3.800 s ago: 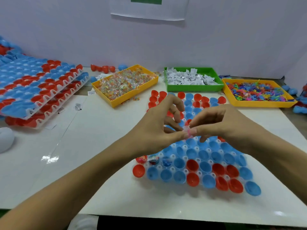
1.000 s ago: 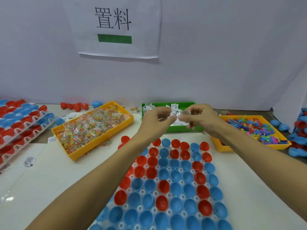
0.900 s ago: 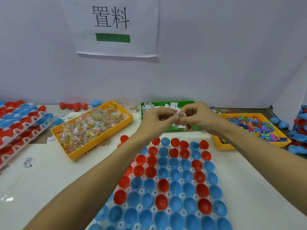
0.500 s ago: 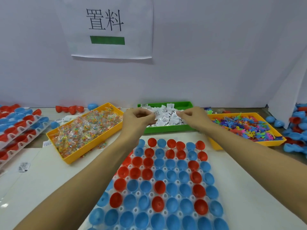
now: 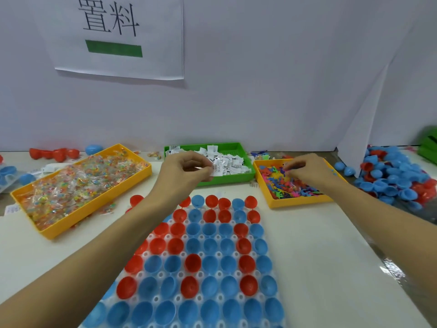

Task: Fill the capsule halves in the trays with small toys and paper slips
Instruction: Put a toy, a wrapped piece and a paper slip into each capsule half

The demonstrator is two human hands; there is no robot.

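A white tray (image 5: 163, 275) of red and blue capsule halves (image 5: 209, 263) lies before me on the table. Behind it stands a green tray (image 5: 228, 179) of white paper slips (image 5: 230, 162). My left hand (image 5: 186, 171) hovers over its front left part and pinches several paper slips (image 5: 216, 168) between thumb and fingers. My right hand (image 5: 307, 168) reaches into the right yellow tray (image 5: 298, 202) of small colourful plastic toys (image 5: 283, 183), fingers curled down among them; what they grip is hidden. A left yellow tray (image 5: 101, 204) holds small wrapped toys (image 5: 78, 183).
A heap of loose blue and red capsule halves (image 5: 392, 178) lies at the right behind a white partition. More loose halves (image 5: 54, 153) sit at the back left by the wall. A paper sign (image 5: 113, 36) hangs on the wall.
My hands were together at the green tray; now the right hand has moved right into the colourful toy tray while the left stays over the slips, holding some.
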